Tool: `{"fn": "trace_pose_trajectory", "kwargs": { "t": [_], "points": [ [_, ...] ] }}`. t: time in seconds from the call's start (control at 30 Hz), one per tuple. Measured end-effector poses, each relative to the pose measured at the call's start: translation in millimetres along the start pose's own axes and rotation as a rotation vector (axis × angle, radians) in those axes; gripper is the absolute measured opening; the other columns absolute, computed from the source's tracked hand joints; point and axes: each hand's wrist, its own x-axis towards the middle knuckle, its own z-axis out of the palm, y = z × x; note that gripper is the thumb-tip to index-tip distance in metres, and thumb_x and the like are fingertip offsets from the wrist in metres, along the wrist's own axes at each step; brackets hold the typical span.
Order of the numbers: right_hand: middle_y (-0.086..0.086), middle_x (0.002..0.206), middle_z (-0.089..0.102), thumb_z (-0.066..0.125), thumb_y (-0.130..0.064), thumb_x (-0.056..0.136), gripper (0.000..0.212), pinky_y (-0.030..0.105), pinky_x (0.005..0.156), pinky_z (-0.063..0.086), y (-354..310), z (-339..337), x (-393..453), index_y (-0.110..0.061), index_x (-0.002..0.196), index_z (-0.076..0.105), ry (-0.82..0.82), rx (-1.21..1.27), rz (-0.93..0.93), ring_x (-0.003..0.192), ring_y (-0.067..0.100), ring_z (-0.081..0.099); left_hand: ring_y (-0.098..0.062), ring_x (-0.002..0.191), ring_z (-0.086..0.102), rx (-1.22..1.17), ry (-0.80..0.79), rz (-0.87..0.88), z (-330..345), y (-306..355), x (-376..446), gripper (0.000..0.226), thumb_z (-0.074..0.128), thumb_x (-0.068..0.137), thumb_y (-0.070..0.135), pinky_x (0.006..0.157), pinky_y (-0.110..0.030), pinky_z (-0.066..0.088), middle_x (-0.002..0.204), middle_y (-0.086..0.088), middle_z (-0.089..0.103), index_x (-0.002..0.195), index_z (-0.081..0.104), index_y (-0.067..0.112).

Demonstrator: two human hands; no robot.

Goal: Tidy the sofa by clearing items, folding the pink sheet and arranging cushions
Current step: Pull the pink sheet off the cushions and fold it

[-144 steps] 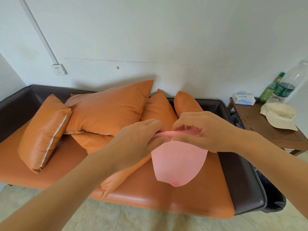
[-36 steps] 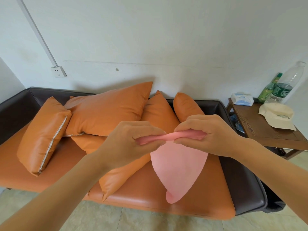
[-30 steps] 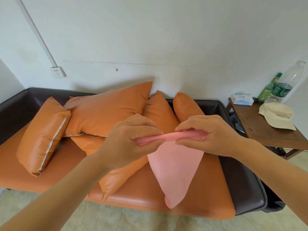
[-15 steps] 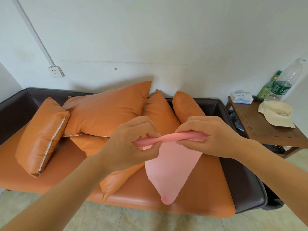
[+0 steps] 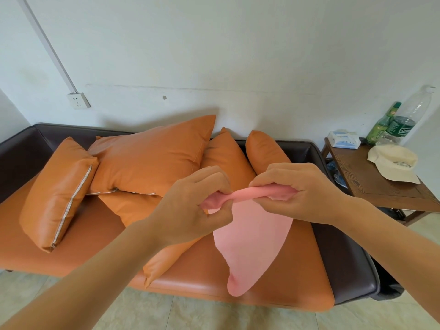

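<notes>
A pink sheet (image 5: 252,239) hangs in the air above the right part of the orange sofa seat (image 5: 204,279). Its top edge is bunched into a roll between my two hands. My left hand (image 5: 197,208) grips the left end with curled fingers, and my right hand (image 5: 295,189) pinches the right end. The rest of the sheet drops to a rounded point near the seat's front edge. Several orange cushions (image 5: 152,156) lie piled against the dark sofa back (image 5: 16,148), one of them (image 5: 57,191) leaning at the left.
A wooden side table (image 5: 381,186) stands right of the sofa, carrying a cream cap (image 5: 395,165), a tissue pack (image 5: 342,139), a green bottle (image 5: 381,125) and a clear bottle (image 5: 409,115). Tiled floor (image 5: 190,315) runs along the sofa front. A wall socket (image 5: 78,100) sits upper left.
The hanging part of the sheet has swung and changed shape, its tip shifting right. My left hand's fingers have regripped the bunched left end. Both hands stay at about the same height.
</notes>
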Motion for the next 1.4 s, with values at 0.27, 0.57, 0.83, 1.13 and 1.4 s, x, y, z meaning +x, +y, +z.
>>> {"fn": "trace_pose_trajectory", "kwargs": {
  "t": [0.27,0.57,0.83,1.13,1.4],
  "points": [
    [-0.017,0.086,0.063,0.064,-0.036,0.087,0.029,0.014,0.064,0.043,4.2,-4.0,-0.5,-0.014,0.104,0.072,-0.06,-0.01,0.019,0.071,-0.002,0.054,-0.018,0.075,0.061,0.006,0.021,-0.02,-1.7,-4.4,-3.7,0.016,0.064,0.087,0.018,0.062,-0.035,0.048,0.089,0.003,0.065,0.097,0.068,0.006],
    [-0.02,0.087,0.058,0.064,-0.049,0.082,0.04,0.015,0.068,0.044,6.6,-4.6,-1.9,-0.02,0.109,0.068,-0.093,0.008,0.116,0.078,0.001,0.056,-0.011,0.064,0.056,0.018,0.016,0.006,1.1,-11.0,-7.1,0.024,0.06,0.093,0.027,0.054,-0.029,0.046,0.079,0.006,0.063,0.115,0.065,0.016],
    [-0.022,0.082,0.056,0.058,-0.046,0.088,0.029,0.018,0.062,0.045,5.3,-3.2,0.1,-0.02,0.095,0.07,-0.123,0.013,0.081,0.071,0.001,0.055,-0.009,0.071,0.059,0.045,-0.049,-0.124,-3.2,-9.9,-6.3,0.027,0.066,0.086,0.039,0.056,-0.036,0.048,0.087,0.013,0.064,0.109,0.062,0.024],
    [-0.012,0.074,0.064,0.053,-0.052,0.089,0.036,0.024,0.055,0.043,1.9,-4.1,0.7,-0.021,0.099,0.068,-0.178,-0.107,0.061,0.059,0.009,0.055,-0.009,0.045,0.044,0.147,-0.172,-0.13,-8.8,-14.6,-6.7,0.043,0.037,0.098,0.055,0.04,-0.034,0.036,0.054,0.009,0.052,0.095,0.069,0.027],
    [-0.014,0.088,0.07,0.061,-0.052,0.087,0.036,0.025,0.06,0.05,3.1,-6.1,0.8,-0.026,0.111,0.068,-0.281,0.125,0.263,0.073,0.007,0.064,-0.013,0.061,0.055,0.067,-0.098,-0.113,-9.2,-13.4,-2.7,0.028,0.052,0.094,0.049,0.048,-0.039,0.044,0.075,0.01,0.063,0.097,0.066,0.025]
  ]
}}
